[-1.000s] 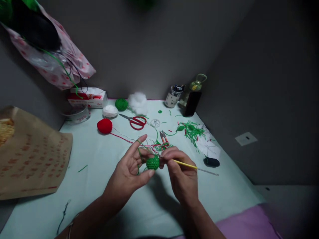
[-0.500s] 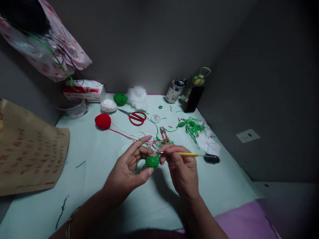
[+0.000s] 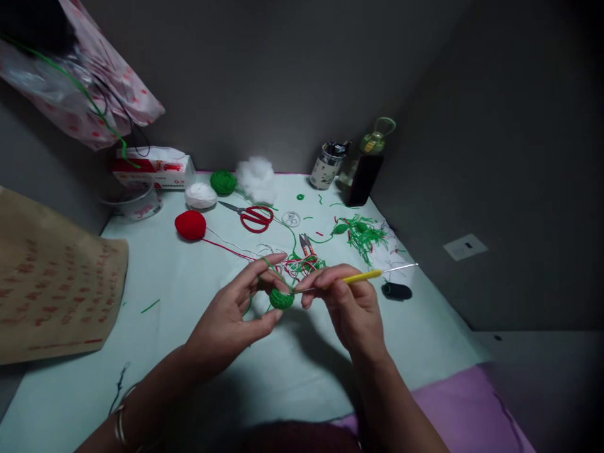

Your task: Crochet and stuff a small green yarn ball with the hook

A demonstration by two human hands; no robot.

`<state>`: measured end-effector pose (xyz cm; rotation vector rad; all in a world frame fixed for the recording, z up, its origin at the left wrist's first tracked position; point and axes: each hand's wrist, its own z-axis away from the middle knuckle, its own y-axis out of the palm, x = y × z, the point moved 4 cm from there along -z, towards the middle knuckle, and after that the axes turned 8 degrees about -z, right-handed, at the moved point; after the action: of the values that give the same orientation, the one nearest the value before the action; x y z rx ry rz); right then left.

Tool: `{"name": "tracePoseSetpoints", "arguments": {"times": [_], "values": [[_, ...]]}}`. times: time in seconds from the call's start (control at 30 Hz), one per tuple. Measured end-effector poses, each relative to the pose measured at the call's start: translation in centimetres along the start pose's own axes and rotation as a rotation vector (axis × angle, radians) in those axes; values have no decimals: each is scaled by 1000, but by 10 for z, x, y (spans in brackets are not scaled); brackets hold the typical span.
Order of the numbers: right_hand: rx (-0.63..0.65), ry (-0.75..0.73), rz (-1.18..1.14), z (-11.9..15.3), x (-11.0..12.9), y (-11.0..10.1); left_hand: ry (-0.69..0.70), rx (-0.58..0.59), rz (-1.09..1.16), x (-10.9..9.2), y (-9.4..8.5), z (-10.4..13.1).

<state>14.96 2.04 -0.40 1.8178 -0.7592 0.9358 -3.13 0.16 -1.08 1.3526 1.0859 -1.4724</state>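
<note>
A small rounded green crochet piece [image 3: 282, 298] sits between the thumb and fingers of my left hand [image 3: 236, 308], which is closed on it. Green yarn runs over the raised index finger of that hand. My right hand [image 3: 352, 305] grips a crochet hook [image 3: 362, 277] by its yellow handle. One metal end of the hook meets the upper edge of the green piece; the other end points off to the right. Whether a loop lies on the hook tip is too small to tell.
Beyond my hands lie red yarn [image 3: 190, 225], white yarn [image 3: 201, 195], green yarn [image 3: 223, 182], stuffing [image 3: 256, 179], red-handled scissors [image 3: 257, 219], thread snips [image 3: 306, 246] and green scraps [image 3: 364, 239]. A pen cup [image 3: 324, 168] and bottle [image 3: 372, 146] stand at the back. A paper bag [image 3: 61, 283] is at left.
The hook has swung so its rear end points up and to the right, and my right hand has turned with it. The green piece has tilted in my left fingers. The view has shifted slightly.
</note>
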Motion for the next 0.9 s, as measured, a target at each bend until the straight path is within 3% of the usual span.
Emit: {"name": "tracePoseSetpoints", "arguments": {"times": [0.4,0.67,0.8,0.9], "values": [[45,-32,166,-2,-1,-1,-31,-14,-94,0,-5,-6],[76,-28,254,-3,3,2,47,-21,-171,6,-9,-4],[174,-62,454,-4,12,7,83,-30,-248,10,-8,-4],[276,-219,711,-1,14,14,60,-106,-256,12,-8,-4]]}}
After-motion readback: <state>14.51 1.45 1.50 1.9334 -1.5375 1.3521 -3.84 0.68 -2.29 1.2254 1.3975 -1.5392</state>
